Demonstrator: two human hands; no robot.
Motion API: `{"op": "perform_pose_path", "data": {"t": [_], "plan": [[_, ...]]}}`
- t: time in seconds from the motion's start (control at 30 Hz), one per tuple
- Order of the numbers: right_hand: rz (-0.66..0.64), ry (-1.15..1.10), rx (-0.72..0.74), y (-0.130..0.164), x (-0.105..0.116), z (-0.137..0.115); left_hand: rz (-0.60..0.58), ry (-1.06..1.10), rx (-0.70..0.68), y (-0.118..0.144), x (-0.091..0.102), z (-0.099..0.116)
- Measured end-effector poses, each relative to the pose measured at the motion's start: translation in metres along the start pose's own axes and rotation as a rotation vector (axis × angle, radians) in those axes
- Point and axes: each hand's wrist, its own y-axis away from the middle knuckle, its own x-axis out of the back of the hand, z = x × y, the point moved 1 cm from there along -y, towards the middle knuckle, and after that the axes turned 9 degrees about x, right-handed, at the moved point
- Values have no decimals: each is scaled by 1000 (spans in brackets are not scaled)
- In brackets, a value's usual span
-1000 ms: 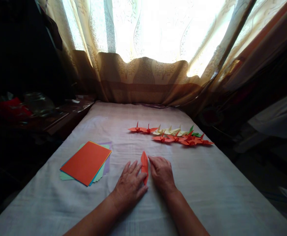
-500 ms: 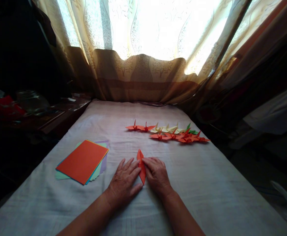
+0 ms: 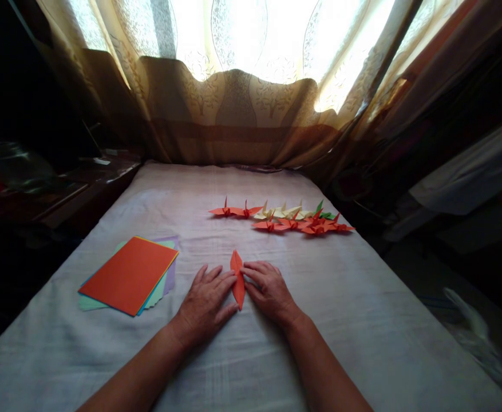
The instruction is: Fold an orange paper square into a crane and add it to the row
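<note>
Fingers (image 3: 216, 281) of my left hand (image 3: 203, 306): spread flat, palm down, tips against the left edge of the folded orange paper (image 3: 237, 277). They grip nothing; they press.

Fingers of my right hand (image 3: 269, 290): likewise flat and extended, tips on the right edge of the same piece. Nothing is pinched or lifted. I judge the two hands bracket the piece so it lies pinned while a crease is flattened.

Head view, item by item:

- Folded orange paper: narrow, pointed at both ends, lying lengthwise near-to-far on the cloth-covered table (image 3: 362, 320), near the middle, between my two hands.
- Stack of coloured sheets (image 3: 129, 274): left of my left hand, apart from it, orange sheet on top, green, blue and lilac edges fanned out beneath. Probably kept within reach as stock.
- Finished paper cranes (image 3: 281, 217): a loose double row farther off and to the right, orange, pale yellow, one green, wings touching or overlapping. Set clear of the folding spot, I take it.
- Curtain (image 3: 242, 114): at the far edge of the table, backlit by the window.
- Dark clutter at far left: too dim to identify.
</note>
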Motion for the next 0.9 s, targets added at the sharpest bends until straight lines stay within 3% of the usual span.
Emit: {"op": "perform_pose_path", "data": {"t": [0.43,0.6,0.9], "plan": [[-235,235,2,-8,17,-24,22,64,46,1,7,2],[-186,248,-38,-9,11,-26,27,81,59,-1,5,-2],[11,63,-152,-8,-3,-16,7,160,76,-24,11,-8]]}}
